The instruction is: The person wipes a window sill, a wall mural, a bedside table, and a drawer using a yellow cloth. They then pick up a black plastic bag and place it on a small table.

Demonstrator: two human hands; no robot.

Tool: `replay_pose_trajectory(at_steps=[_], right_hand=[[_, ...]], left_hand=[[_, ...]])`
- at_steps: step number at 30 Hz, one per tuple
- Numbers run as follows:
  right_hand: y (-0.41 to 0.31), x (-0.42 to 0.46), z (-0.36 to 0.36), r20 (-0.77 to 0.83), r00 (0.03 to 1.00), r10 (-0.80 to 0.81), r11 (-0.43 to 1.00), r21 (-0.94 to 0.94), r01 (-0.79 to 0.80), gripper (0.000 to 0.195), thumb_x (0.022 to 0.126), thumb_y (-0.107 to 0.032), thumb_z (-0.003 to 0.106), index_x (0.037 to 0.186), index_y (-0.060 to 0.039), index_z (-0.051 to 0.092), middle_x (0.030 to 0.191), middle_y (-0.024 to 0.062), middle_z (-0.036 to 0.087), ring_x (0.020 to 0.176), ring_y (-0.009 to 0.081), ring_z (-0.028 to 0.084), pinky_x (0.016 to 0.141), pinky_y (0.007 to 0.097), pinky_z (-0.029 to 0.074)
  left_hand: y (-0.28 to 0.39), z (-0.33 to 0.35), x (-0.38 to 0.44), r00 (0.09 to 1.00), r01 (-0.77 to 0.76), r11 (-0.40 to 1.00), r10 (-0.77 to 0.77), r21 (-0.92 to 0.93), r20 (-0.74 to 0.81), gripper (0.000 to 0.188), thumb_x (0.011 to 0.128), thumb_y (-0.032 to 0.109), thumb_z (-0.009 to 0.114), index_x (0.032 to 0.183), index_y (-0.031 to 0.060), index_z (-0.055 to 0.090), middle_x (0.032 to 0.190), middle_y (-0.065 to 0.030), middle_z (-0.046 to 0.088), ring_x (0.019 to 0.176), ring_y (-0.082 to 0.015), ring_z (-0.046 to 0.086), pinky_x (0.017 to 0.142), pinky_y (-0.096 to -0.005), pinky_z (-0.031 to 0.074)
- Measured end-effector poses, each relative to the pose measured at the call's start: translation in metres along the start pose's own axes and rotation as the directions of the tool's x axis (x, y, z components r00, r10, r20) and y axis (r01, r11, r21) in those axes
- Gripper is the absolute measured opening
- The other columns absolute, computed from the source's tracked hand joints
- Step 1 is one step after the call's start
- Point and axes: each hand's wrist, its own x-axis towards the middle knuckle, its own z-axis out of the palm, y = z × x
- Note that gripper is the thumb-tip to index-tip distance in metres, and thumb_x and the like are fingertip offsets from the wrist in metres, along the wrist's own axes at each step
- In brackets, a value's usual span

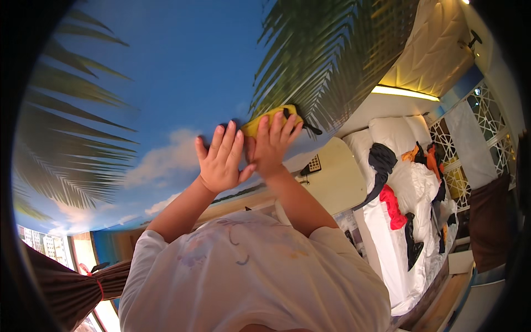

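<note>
A wall mural of blue sky and palm leaves point(186, 74) fills the view before me. My left hand point(222, 162) is raised with its fingers apart and its palm towards the mural; nothing shows in it. Beside it, my right hand point(271, 145) lies over a yellow cloth-like item point(271, 118) with black parts, and presses it against the mural. A black strap end point(313, 128) sticks out to the right of those fingers. The underside of the yellow item is hidden.
To the right, a corded telephone point(312, 166) rests on a pale tabletop point(336, 186). Beyond it stands a bed with white sheets point(377, 249), strewn with dark, red and orange clothes point(392, 207). A tied brown curtain point(79, 286) hangs by a window at the lower left.
</note>
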Motion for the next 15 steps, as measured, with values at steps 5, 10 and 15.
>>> replay_pose_trajectory(at_steps=[5,10,15], right_hand=[[-0.015,0.049,-0.001,-0.041,0.985,-0.165,0.986,0.024,0.166,0.044,0.102,-0.039,0.051,0.140,-0.0188,0.062,0.158,0.0101,0.045,0.150,0.0455,0.029,0.119,0.0701,0.011],[0.038,0.123,-0.023,-0.019,0.996,-0.087,0.996,0.001,0.087,0.054,0.103,-0.044,0.046,0.150,-0.0195,0.053,0.161,0.0113,0.041,0.151,0.0461,0.028,0.121,0.0678,0.009],[0.105,0.107,-0.037,-0.098,0.995,-0.003,1.000,-0.022,0.001,0.065,0.105,-0.040,0.042,0.158,-0.0039,0.036,0.164,0.0242,0.031,0.151,0.0539,0.020,0.120,0.0677,0.009]], left_hand=[[-0.005,0.001,-0.007,0.999,-0.002,0.996,-0.001,-0.088,-0.032,0.083,0.104,0.063,0.027,0.146,-0.0040,0.052,0.153,-0.0244,0.050,0.150,-0.0385,0.038,0.123,-0.0619,-0.002],[-0.004,-0.005,-0.001,0.999,-0.020,0.999,0.019,0.026,0.028,0.081,0.104,0.062,0.028,0.148,-0.0024,0.050,0.153,-0.0234,0.050,0.152,-0.0365,0.034,0.123,-0.0613,-0.004],[0.006,-0.002,0.014,0.999,-0.010,0.998,0.008,0.062,0.034,0.085,0.104,0.060,0.028,0.153,-0.0087,0.039,0.158,-0.0309,0.039,0.156,-0.0425,0.021,0.122,-0.0616,-0.009]])
